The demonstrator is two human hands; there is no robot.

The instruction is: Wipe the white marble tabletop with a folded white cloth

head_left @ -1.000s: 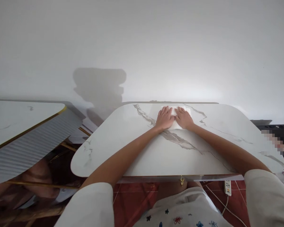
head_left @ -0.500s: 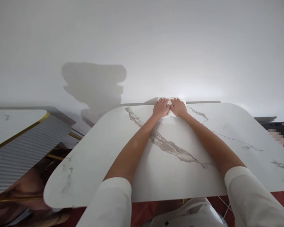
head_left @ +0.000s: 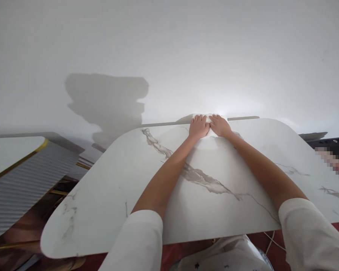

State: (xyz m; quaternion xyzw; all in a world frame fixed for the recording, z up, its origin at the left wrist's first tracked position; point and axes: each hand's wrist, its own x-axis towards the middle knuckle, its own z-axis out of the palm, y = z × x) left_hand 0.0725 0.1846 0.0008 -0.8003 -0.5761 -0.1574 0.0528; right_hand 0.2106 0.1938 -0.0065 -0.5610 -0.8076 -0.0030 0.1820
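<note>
At the far edge of the white marble-patterned table point(head_left: 107, 192), a folded white cloth point(head_left: 213, 133) lies under both my hands; it looks like a cloth or thick paper towel. My left hand point(head_left: 199, 126) presses down on its left part, fingers stretched forward and a little apart. Beside it, my right hand point(head_left: 220, 125) rests flat on the right part, its fingers also extended. The thumbs nearly meet in the middle. Most of the cloth is hidden beneath the palms.
A pale wall point(head_left: 186, 56) rises right behind the table's far edge. On the left stands another white-topped table point(head_left: 14, 150) with a gold edge and ribbed grey side. A dark object point(head_left: 335, 145) sits beyond the right end. A cable point(head_left: 269, 242) lies on the red floor.
Both hands and the cloth have shifted slightly right along the table's far edge. My view has also moved a little. The hands stay pressed on the cloth.
</note>
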